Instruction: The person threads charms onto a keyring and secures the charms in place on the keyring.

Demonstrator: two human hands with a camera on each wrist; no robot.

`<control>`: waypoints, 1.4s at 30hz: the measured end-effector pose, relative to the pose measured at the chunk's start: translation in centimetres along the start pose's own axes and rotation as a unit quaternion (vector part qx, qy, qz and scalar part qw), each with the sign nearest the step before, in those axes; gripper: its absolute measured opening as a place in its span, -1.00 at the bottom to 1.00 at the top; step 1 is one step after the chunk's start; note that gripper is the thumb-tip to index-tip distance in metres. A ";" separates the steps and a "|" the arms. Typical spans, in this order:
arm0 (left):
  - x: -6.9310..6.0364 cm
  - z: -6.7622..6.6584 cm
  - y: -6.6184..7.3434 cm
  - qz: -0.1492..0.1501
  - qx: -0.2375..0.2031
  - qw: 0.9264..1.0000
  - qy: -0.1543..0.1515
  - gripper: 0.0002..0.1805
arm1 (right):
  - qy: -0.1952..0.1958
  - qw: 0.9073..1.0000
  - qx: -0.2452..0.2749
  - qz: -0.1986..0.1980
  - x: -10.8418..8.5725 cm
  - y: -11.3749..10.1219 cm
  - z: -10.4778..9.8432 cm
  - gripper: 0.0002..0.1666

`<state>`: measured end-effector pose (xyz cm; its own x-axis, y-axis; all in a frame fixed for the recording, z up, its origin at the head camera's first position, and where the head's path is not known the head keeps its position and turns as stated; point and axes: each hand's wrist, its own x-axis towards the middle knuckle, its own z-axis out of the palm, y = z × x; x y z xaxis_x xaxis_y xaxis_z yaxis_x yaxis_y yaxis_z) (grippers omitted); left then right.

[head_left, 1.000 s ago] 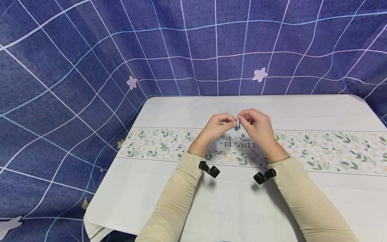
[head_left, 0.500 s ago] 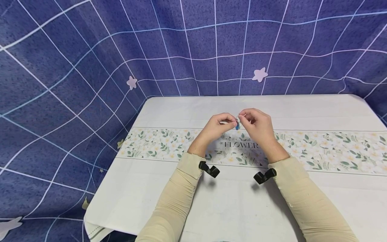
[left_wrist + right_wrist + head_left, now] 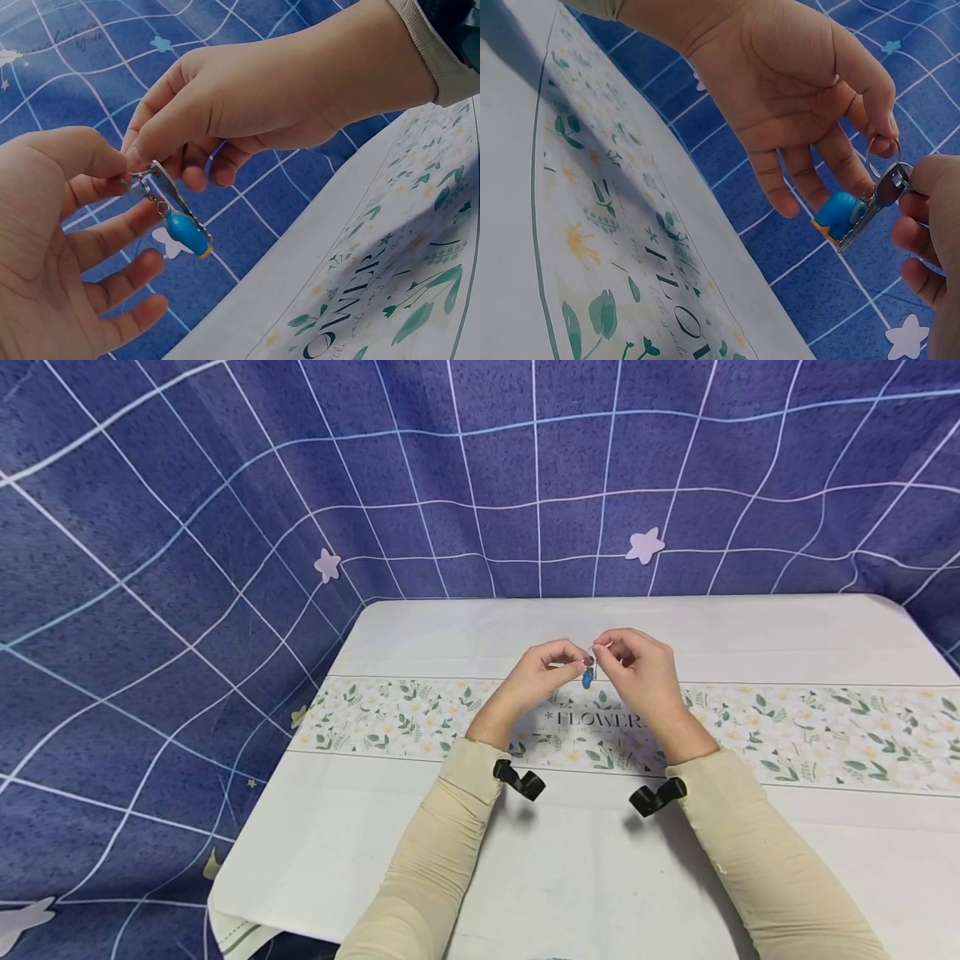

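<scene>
Above the floral band of the table, my left hand (image 3: 534,678) and right hand (image 3: 639,670) meet over a small key ring with a key and a charm. In the right wrist view, my right thumb and finger pinch the silver ring (image 3: 868,159). My left thumb and finger pinch beside the head of the silver key (image 3: 868,215). A blue charm (image 3: 186,231) with a yellow-orange end hangs from a short chain (image 3: 153,196) next to the key. My other left fingers are spread loosely. Fingertips partly hide the ring.
A white tablecloth (image 3: 420,635) with a flower-printed band (image 3: 405,718) lettered "FLOWER" lies under my hands. Behind and to the left hangs a blue curtain (image 3: 480,468) with white grid lines and stars. Both wrists carry black camera mounts (image 3: 519,780).
The blue charm has come out from beside my left thumb and hangs more fully in view. My right hand has shifted very slightly up and right; the left has barely moved.
</scene>
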<state>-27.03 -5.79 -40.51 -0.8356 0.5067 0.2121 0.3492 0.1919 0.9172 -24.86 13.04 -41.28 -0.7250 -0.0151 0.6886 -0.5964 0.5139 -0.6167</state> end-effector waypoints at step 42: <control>0.6 2.0 -1.2 -0.076 -0.198 0.977 0.026 -0.89 | -0.089 0.958 0.169 0.215 -0.1 -1.0 0.6 -0.79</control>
<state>-27.10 -4.06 -42.16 -0.8887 0.4530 0.0709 0.0365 -0.0843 0.9958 -24.39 12.05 -41.00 -0.9578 -0.0252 0.2864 -0.2856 0.1996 -0.9373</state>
